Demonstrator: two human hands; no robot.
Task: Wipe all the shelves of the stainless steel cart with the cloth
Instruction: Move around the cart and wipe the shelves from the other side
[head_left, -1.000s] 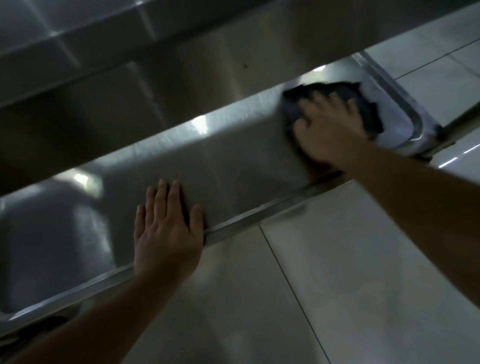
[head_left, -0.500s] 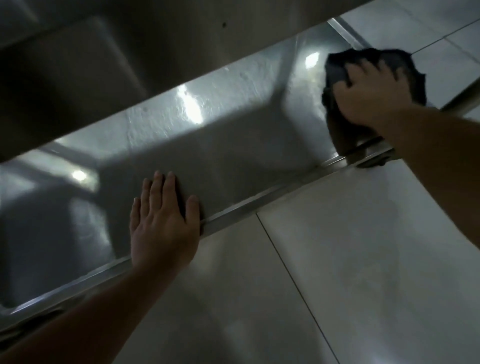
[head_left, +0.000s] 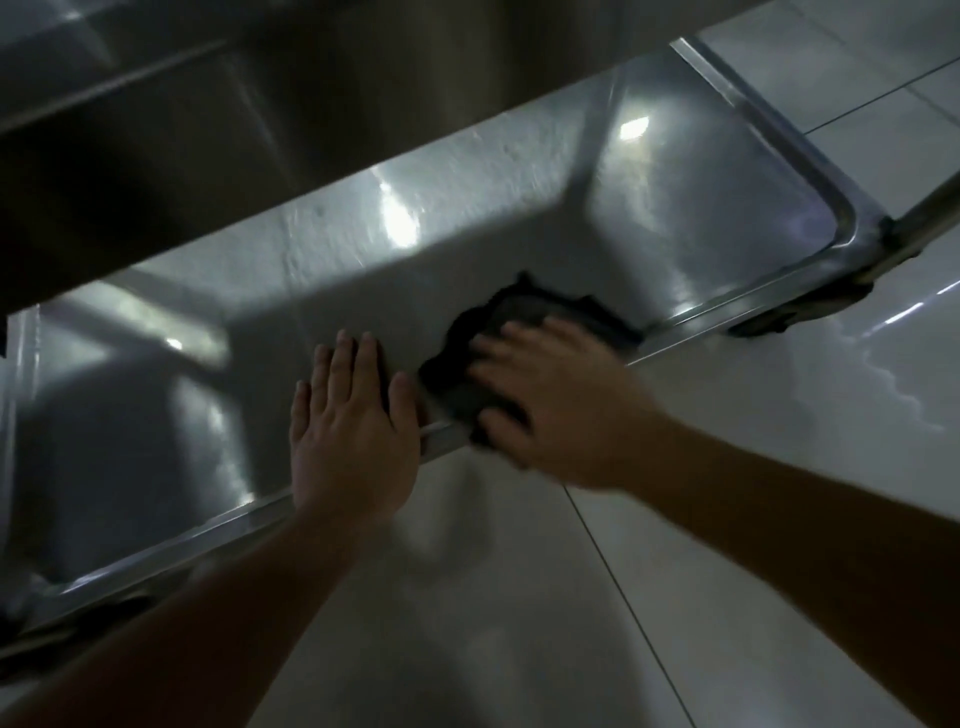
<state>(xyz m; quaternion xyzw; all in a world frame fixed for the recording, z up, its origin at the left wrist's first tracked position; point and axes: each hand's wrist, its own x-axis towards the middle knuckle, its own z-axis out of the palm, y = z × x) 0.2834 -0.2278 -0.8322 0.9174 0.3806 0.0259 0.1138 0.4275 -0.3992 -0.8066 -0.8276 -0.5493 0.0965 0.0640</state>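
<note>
Pressing the dark crumpled cloth (head_left: 470, 384) on the low steel cart shelf (head_left: 519, 249), the flat-fingered right hand (head_left: 558, 410) nears the flat left hand (head_left: 348, 441), under another overhanging steel shelf (head_left: 260, 130).

Cloth (head_left: 470, 395) on shelf (head_left: 519, 218), right of left hand (head_left: 353, 431)

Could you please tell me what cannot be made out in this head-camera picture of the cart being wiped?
- Right hand: motion-blurred, so its grip on the cloth is unclear.
- Bottom shelf: far part hidden by the shelf above.
- Left hand: hides the rim beneath it.
</note>
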